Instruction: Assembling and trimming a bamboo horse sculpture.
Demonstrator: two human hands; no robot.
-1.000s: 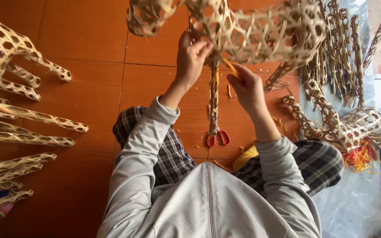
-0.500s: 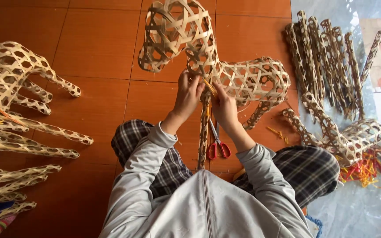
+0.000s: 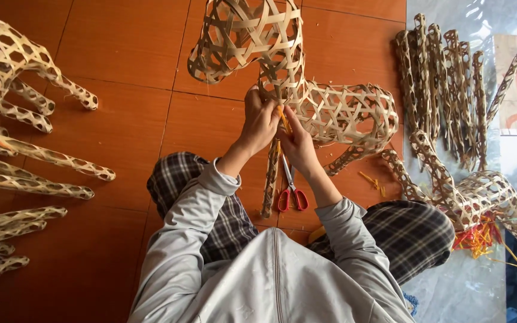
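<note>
Head view, looking down past grey sleeves and checked trousers onto orange floor tiles (image 3: 121,137). Woven bamboo animal frame (image 3: 306,101) held up in front of the lap, open lattice, head end at top, body curving right. Left hand (image 3: 260,122) closed around the neck of the frame, just under the head. Right hand (image 3: 297,143) pinched shut on a thin yellow strip (image 3: 281,115) at the same joint, hands touching. One woven leg (image 3: 270,179) hanging down from the joint between the knees.

Risks, as judged: strip looks thin and taut, so a hard pull could snap it or let the binding slip loose; leg may twist out of line if the left-hand grip eases. Red-handled scissors (image 3: 292,194) lying just beside the hanging leg, near the knees; a lowered frame could catch on them.

Counts: frame in hand, 1; scissors, 1; spare woven legs standing in a bundle (image 3: 444,84) upper right, roughly 8, overlapping, exact number unclear; finished pieces at left (image 3: 25,149), several, partly cut off; further woven body at right (image 3: 480,197), 1 at least; tangle of orange and yellow ties (image 3: 480,236), 1.
</note>
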